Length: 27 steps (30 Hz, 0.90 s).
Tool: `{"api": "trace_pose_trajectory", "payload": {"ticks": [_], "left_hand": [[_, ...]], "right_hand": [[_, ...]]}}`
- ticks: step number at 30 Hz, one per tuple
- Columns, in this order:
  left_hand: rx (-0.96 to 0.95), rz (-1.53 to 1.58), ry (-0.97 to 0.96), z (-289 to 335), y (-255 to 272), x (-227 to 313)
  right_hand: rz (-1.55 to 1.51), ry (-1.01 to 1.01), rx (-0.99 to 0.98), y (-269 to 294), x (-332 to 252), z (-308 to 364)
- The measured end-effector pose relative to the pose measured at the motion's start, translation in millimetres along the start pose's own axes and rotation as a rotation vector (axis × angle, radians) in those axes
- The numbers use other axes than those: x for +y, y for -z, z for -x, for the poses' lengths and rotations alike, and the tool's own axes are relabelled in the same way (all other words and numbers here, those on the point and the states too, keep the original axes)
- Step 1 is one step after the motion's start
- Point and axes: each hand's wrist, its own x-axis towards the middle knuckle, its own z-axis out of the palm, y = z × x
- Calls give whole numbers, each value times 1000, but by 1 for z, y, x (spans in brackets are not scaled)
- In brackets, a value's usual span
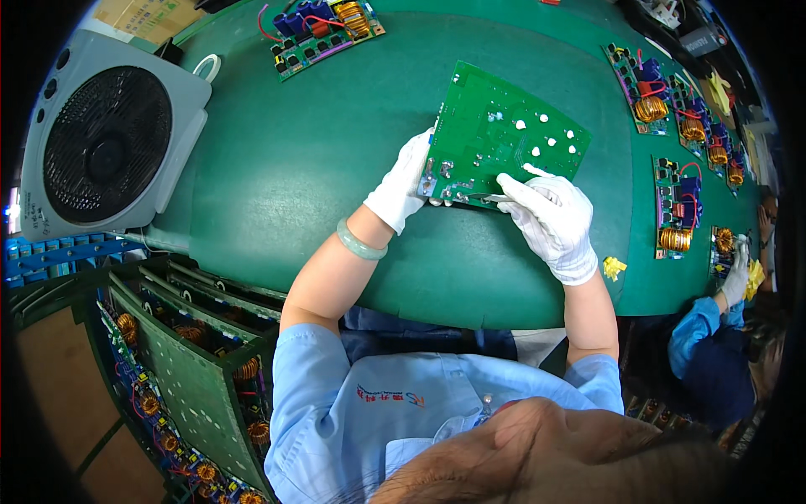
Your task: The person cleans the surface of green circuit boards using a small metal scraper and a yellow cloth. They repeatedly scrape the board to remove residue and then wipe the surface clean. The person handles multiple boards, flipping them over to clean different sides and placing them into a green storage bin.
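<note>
A green circuit board point(483, 126) is held up over the table, its solder side facing up, with several white blobs on its right half. My left hand point(409, 181), in a white glove, grips the board's left edge; most of its fingers are hidden beneath. In my gloved right hand point(550, 214), thumb and fingers are closed on a thin metal tool point(485, 197), which looks like tweezers. Its tip lies at the solder joints along the board's near edge. The tool's rear part is hidden in the hand.
A grey box fan point(109, 151) stands at the left. Assembled boards with copper coils lie at the far edge point(327, 34) and right point(676, 210). A yellow scrap point(614, 268) sits by my right wrist. Green racks point(185, 370) hold boards at lower left. A co-worker's gloved hand point(736, 273) is at right.
</note>
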Motion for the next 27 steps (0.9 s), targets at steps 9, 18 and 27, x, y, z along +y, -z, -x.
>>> {"api": "trace_pose_trajectory", "payload": {"ticks": [9, 18, 27], "left_hand": [[30, -90, 44, 2, 3, 4], [108, -179, 182, 6, -12, 18], [65, -227, 83, 1, -14, 12]], "right_hand": [[-129, -197, 96, 0, -2, 10], [282, -487, 338, 28, -35, 80], [863, -724, 339, 111, -49, 190]]}}
